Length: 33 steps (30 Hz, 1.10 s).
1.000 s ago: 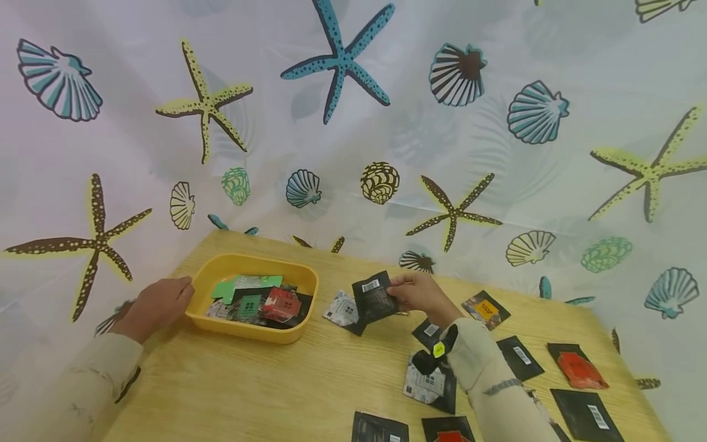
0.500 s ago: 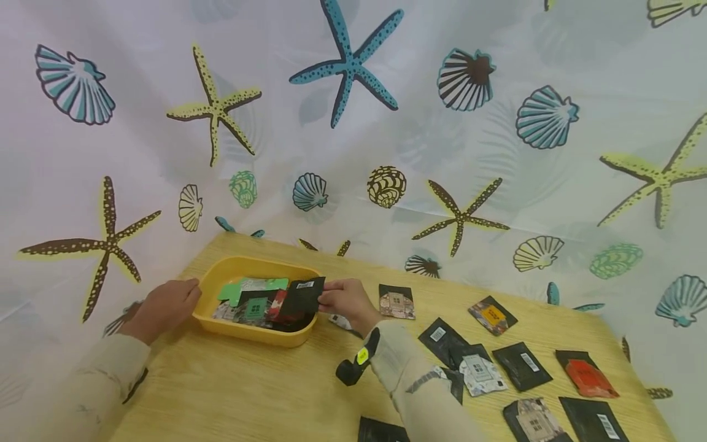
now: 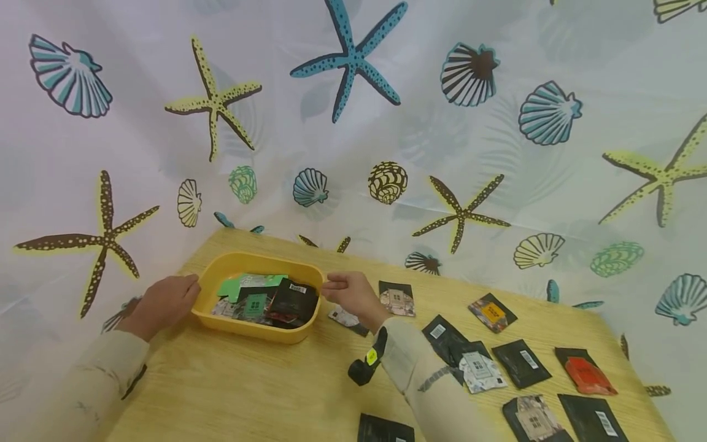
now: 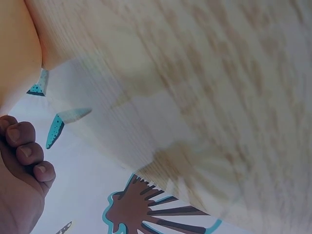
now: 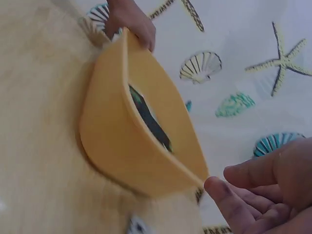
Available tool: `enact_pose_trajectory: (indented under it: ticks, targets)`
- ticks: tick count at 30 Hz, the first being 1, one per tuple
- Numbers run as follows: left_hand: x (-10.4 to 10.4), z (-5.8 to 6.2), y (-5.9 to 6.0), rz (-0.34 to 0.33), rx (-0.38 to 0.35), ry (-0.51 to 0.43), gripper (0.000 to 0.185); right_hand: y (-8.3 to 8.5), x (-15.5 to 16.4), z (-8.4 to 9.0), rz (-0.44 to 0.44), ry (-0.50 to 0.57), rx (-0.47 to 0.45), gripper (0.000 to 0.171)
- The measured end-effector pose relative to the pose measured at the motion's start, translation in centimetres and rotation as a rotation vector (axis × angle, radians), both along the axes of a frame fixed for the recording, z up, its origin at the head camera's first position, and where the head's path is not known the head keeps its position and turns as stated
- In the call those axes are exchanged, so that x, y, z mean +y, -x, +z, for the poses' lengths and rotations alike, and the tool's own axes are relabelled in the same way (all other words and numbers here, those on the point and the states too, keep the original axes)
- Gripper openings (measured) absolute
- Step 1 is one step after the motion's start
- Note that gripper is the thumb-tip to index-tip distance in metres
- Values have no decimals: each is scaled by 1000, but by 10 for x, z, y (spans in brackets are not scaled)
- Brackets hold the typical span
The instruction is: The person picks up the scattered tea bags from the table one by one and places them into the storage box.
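A yellow plastic bin (image 3: 243, 329) stands at the left of the wooden table with several flat packets in it. A black packet (image 3: 295, 301) with a barcode label lies on top at the bin's right end, beside a green-labelled packet (image 3: 255, 305). At the bin's left end my left hand (image 3: 164, 305) holds the rim, its fingers curled in the left wrist view. My right hand (image 3: 353, 294) is just outside the right rim, holding nothing. Its fingers (image 5: 239, 209) are loosely extended, near the bin's edge in the right wrist view.
Near the right hand lie a white-labelled packet (image 3: 348, 320) and a floral packet (image 3: 397, 298). Several more lie rightward, among them a red-labelled packet (image 3: 585, 371) and an orange-labelled packet (image 3: 493, 312). A shell-and-starfish curtain (image 3: 342, 147) hangs behind the table (image 3: 221, 387).
My right hand carried the black packet left to the bin and let it go inside, then drew back slightly. The left hand stayed at the rim.
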<state>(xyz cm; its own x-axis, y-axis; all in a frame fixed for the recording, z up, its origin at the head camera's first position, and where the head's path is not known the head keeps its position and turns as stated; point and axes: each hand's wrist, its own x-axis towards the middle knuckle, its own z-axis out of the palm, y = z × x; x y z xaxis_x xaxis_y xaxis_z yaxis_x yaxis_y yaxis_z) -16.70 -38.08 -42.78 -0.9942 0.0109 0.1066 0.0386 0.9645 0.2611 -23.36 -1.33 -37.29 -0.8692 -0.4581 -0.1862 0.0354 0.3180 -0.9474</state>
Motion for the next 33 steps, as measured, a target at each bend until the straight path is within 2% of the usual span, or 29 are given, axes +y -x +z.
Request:
enact_pose_trajectory:
  ticks: [3, 6, 9, 11, 17, 22, 27, 33]
  targets:
    - [0, -1, 1, -4, -3, -6, 35, 6, 24, 3, -31, -77, 70, 44]
    - [0, 1, 3, 4, -16, 2, 34, 12, 45, 2, -16, -244, 199, 40]
    - [0, 2, 5, 16, -34, 11, 34, 14, 60, -8, 13, -428, 321, 40]
    - [1, 2, 5, 22, -43, 12, 34, 14, 65, -16, 35, -495, 368, 41]
    - [2, 3, 4, 24, -53, 7, 33, 9, 63, -38, 94, -556, 386, 50]
    - [1, 2, 4, 10, -59, 2, 34, 8, 53, -49, 88, -620, 401, 56]
    - [-1, 1, 4, 20, -80, 25, 40, 8, 48, -54, 74, -657, 394, 63]
    - [-1, 0, 4, 26, -59, 26, 33, 5, 46, -55, 57, -750, 450, 69]
